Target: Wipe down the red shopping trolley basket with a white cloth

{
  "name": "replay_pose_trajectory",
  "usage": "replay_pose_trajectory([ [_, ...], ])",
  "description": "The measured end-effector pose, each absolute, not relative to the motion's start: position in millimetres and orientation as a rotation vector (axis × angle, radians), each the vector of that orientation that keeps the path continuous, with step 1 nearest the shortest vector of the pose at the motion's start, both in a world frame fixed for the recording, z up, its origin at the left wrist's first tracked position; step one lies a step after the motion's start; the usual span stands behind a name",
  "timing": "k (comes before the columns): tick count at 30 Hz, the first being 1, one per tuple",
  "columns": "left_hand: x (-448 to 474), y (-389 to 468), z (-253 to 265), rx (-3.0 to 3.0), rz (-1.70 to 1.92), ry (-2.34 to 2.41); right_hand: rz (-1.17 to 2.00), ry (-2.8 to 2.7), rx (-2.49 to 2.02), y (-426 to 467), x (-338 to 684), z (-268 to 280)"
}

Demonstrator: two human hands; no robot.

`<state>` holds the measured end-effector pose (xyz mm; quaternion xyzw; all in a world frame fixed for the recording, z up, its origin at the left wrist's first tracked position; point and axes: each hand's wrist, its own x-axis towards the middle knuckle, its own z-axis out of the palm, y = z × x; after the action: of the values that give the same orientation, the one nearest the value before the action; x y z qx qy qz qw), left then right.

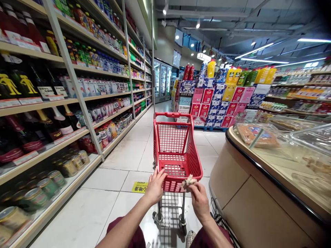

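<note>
A small red shopping cart (190, 155) with a grid basket stands right in front of me, its handle bar on the far side. My left hand (156, 186) is on the near left corner of the basket rim, fingers curled over the edge and gripping it. Between the thumb and fingers of my right hand (199, 201) is a crumpled, greyish-white cloth (188, 182). The cloth is at the near right part of the rim; I cannot tell whether it touches the plastic. No goods show in the basket.
Drink shelves (111, 93) run along the left. A curved display counter (248, 186) stands close on the right, with cables (219, 220) on the floor beside it. Stacked drink boxes (217, 103) are beyond the cart. A yellow floor sticker (139, 186) lies left of it.
</note>
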<state>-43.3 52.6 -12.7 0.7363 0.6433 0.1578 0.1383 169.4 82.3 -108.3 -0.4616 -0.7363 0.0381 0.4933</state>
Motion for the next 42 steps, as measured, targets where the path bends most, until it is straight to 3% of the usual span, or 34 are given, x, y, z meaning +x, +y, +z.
replay_pose_trajectory([
  [3,-45,51,-16,2.113,0.504,1.879,0.149,-1.742,-1.127,81,172,-98],
  [8,-38,46,-8,2.063,0.582,1.917,0.589,-1.738,-1.130,66,161,-90],
  [12,-17,46,5,1.876,0.997,1.624,1.077,-1.320,-1.071,61,145,-47],
  [17,-3,57,8,1.398,1.122,1.308,1.521,-0.850,-0.939,57,137,-5],
  [21,-6,64,8,1.199,1.316,1.427,1.562,-0.779,-0.953,48,133,-6],
  [28,-1,55,13,1.188,1.221,1.220,1.683,-0.916,-0.831,48,125,-6],
  [30,-2,56,15,1.075,1.209,1.187,1.553,-1.004,-0.941,52,130,-7],
  [34,4,65,14,0.865,1.436,1.437,0.915,-1.178,-1.192,54,129,-11],
  [40,42,62,4,0.757,1.430,1.064,1.082,-1.176,-1.136,58,111,-11],
  [42,34,61,5,0.813,1.368,1.063,0.948,-1.195,-1.132,67,126,-15],
])
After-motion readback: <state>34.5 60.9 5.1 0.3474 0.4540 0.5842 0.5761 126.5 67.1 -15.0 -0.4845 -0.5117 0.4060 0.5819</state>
